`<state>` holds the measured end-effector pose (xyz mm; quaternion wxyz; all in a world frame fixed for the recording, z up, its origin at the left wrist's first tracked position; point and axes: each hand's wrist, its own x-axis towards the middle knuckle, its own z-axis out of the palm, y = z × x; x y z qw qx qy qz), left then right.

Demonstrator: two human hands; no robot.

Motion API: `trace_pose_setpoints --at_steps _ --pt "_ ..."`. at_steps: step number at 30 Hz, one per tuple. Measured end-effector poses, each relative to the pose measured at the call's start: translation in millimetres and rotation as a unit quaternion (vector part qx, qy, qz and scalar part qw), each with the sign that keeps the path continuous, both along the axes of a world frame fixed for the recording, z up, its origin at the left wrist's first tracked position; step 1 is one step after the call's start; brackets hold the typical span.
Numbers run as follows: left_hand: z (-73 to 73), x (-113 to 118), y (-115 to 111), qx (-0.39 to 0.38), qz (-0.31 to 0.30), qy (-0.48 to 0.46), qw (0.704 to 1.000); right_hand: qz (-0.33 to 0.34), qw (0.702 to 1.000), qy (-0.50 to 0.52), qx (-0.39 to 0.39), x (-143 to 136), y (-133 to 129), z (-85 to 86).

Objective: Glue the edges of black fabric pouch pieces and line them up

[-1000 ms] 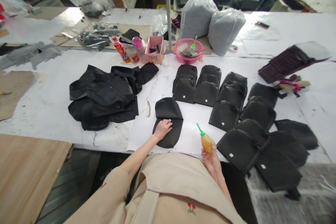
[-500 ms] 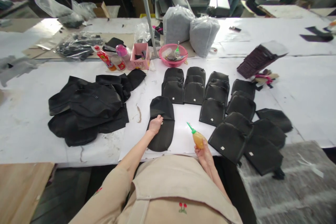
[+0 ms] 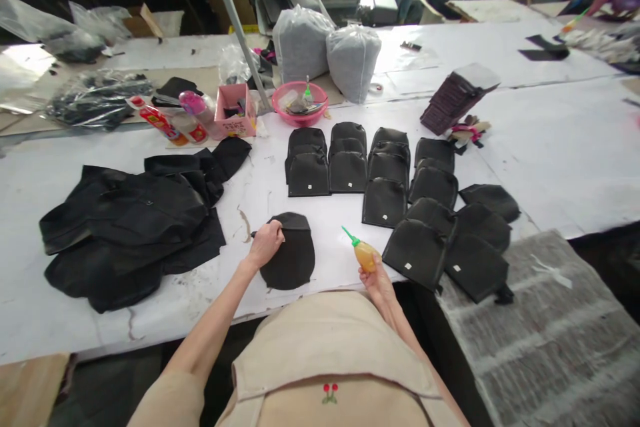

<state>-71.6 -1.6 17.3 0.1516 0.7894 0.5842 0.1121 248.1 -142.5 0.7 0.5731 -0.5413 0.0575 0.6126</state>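
Note:
In front of me lies a black leather-like piece (image 3: 290, 260) with a rounded lower end, its top part folded over. My left hand (image 3: 267, 245) is closed on its upper left edge; the pinched fingertips are partly hidden. My right hand (image 3: 379, 283) is wrapped round a squeeze bottle (image 3: 367, 256) of amber liquid, its green nozzle pointing up and left above the white table, apart from the black piece. To the right, rows of similar folded black pieces (image 3: 385, 201) overlap, some with a small white mark.
A loose heap of black pieces (image 3: 125, 227) lies at the left. Behind stand a pink box (image 3: 236, 121), a pink basin (image 3: 300, 119) with tools, and stuffed plastic bags (image 3: 354, 67). A metal pole (image 3: 235, 23) rises beside the basin. A grey wrapped bundle (image 3: 545, 320) lies lower right.
The black piece, longer before, now has its top folded down, and my left hand has moved to its upper left edge. My right hand still holds the bottle. The view has turned rightward.

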Motion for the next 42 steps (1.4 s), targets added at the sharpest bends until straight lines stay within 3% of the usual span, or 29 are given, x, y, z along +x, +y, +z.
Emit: trace_pose_setpoints --at_steps 4,6,8,11,14,18,24,29,36,42 --pt "26.8 -14.1 -9.3 -0.037 0.051 -0.147 0.987 -0.006 1.0 0.009 -0.009 3.7 3.2 -3.6" --pt "24.1 -13.3 -3.5 -0.076 0.048 -0.209 0.974 -0.003 1.0 0.013 -0.009 4.3 7.4 -5.0" --pt "9.2 -9.1 6.8 -0.111 0.049 -0.219 0.968 0.009 1.0 0.014 -0.009 3.7 12.2 -5.1" --pt "-21.1 -0.4 21.3 -0.142 0.069 -0.131 0.979 0.031 0.999 0.007 -0.003 1.3 17.7 -1.6" --pt "-39.9 9.6 24.6 -0.103 0.059 -0.005 0.993 0.048 0.999 -0.006 0.01 -1.6 18.8 4.7" --pt "-44.4 24.3 6.0 -0.028 0.054 0.097 0.993 0.074 0.997 -0.023 0.017 -5.6 16.4 11.9" --pt "-50.6 40.9 -37.7 -0.046 0.043 0.12 0.991 0.086 0.994 -0.067 0.016 -13.1 18.7 12.5" --pt "-50.1 46.6 -40.6 -0.068 0.043 0.151 0.985 0.126 0.983 -0.132 0.018 -18.7 29.0 13.0" --pt "-43.0 49.4 -26.9 -0.11 0.037 0.161 0.98 0.198 0.931 -0.303 0.041 -26.2 54.4 12.5" --pt "-37.4 52.3 -23.8 -0.121 0.036 0.15 0.981 0.254 0.852 -0.449 0.09 -33.3 79.6 1.7"
